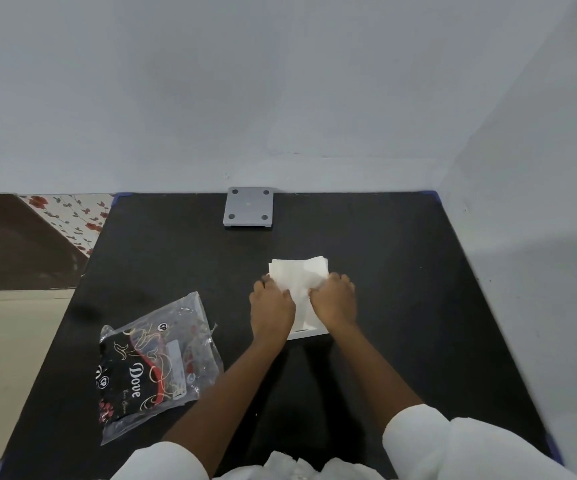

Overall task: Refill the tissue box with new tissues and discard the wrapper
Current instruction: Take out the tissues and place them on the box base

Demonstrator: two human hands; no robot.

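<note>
A stack of white tissues (pixel 297 271) sits in the middle of the black table, on top of a white tissue box (pixel 306 332) whose near edge shows between my wrists. My left hand (pixel 271 306) presses on the stack's left side and my right hand (pixel 334 303) grips its right side, fingers curled into the paper. The empty clear plastic wrapper (pixel 157 365), printed black with red and gold and the word "Dove", lies flat on the table to the left of my left arm.
A grey square lid or base with four round feet (pixel 249 206) lies at the table's far edge against the wall. Walls close in behind and on the right. The table (pixel 401 271) drops off on the left to a beige floor (pixel 10 341).
</note>
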